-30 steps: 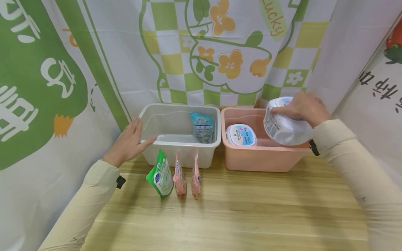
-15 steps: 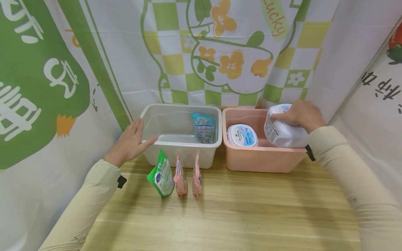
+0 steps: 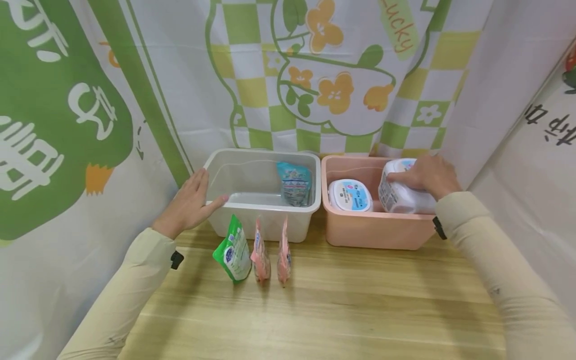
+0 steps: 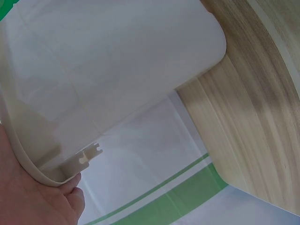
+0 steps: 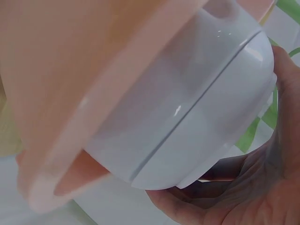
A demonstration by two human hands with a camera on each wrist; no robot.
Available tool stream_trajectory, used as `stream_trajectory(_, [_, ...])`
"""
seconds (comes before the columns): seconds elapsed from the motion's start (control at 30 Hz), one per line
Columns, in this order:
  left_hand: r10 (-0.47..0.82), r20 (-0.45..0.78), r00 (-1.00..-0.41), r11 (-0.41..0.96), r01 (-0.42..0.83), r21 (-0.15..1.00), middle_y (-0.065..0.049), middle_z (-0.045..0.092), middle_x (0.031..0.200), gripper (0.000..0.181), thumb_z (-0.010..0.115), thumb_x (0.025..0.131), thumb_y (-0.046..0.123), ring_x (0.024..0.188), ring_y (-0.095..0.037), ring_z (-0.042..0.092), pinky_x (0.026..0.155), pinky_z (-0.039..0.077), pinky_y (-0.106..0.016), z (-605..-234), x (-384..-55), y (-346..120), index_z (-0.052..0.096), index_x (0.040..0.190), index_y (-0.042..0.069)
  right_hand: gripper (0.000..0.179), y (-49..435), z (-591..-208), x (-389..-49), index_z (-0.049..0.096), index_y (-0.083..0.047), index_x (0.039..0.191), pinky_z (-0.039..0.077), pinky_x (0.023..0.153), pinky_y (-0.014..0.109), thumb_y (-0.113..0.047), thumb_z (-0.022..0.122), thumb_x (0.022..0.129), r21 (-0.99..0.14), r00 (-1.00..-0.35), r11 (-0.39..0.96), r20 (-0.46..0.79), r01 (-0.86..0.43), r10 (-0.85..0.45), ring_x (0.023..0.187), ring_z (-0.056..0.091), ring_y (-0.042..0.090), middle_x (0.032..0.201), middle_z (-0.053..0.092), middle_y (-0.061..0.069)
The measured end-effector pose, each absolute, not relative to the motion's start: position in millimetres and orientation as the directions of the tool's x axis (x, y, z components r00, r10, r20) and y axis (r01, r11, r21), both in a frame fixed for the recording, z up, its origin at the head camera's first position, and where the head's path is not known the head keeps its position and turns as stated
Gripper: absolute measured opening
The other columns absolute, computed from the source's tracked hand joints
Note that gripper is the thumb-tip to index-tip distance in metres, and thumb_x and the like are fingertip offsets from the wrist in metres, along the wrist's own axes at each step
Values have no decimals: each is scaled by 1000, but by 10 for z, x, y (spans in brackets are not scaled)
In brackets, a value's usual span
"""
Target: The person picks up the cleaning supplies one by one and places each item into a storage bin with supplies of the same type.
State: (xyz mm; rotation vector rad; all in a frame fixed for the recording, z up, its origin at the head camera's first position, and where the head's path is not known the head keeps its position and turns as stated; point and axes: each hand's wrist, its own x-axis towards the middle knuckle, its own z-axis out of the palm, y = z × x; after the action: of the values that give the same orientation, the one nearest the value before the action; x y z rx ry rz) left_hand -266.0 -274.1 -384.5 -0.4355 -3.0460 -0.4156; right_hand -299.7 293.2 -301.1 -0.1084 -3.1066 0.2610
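While I watched from my station, the right hand (image 3: 435, 176) held the white tub (image 3: 405, 200) from above, thumb and fingers spread wide over the lid (image 3: 402, 164) and bent down around it. The tub sat partly inside the right end of the pink bin (image 3: 373, 231), beside a second tub (image 3: 351, 195); whether it touched the bottom I couldn't tell. I judged it stiff, hard to crush, and weighty if full. The glossy plastic in the right wrist view looked slippery, above all at the rounded corners. The seam (image 5: 180, 118) made me wary: pinching the lid alone might pop it, so I favoured a hold reaching below, on opposite sides. The left hand (image 3: 184, 204) lay against the grey bin (image 3: 299, 225) at its left rim, fingers straight, thumb stretched out, clutching nothing.

Compared with a second earlier, the tub had sunk: then it hung higher and more tilted, with more of its body clear of the pink rim. The left hand had kept its place, and the blue pouch (image 3: 294, 184) lay as before.
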Motion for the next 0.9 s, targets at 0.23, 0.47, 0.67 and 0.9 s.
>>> stream_trajectory(0.23, [269, 59, -961, 930, 275, 244, -28, -7, 175, 103, 32, 107, 69, 164, -47, -2, 134, 6, -59, -3834, -2653, -2737, -4, 164, -9, 83, 2937, -3123, -3037, 68, 1, 91, 49, 66, 44, -81, 65, 83, -151, -998, 986, -21, 66, 63, 86, 60, 39, 96, 65, 29])
stream_trajectory(0.47, [271, 59, -961, 927, 277, 252, -28, -6, 175, 104, 32, 107, 70, 164, -47, -1, 133, 6, -60, -3843, -2668, -2748, -4, 164, -9, 86, 2919, -3222, -3065, 73, 4, 106, 53, 71, 50, -79, 67, 83, -174, -998, 983, -8, 66, 65, 102, 64, 47, 122, 65, 38])
stream_trajectory(0.67, [270, 58, -961, 928, 276, 251, -28, -5, 175, 103, 33, 107, 69, 164, -47, -1, 134, 6, -60, -3838, -2668, -2746, -4, 164, -8, 90, 2891, -3301, -3091, 63, -3, 138, 51, 87, 59, -73, 73, 82, -231, -996, 969, 17, 83, 89, 119, 59, 51, 135, 60, 37])
stream_trajectory(0.9, [273, 61, -960, 928, 279, 248, -30, -3, 175, 103, 34, 107, 68, 164, -47, 0, 133, 7, -60, -3837, -2661, -2742, -2, 164, -10, 71, 2871, -3407, -3087, 71, -2, 85, 52, 78, 51, -72, 77, 78, -259, -992, 960, 40, 106, 120, 96, 62, 37, 87, 69, 18])
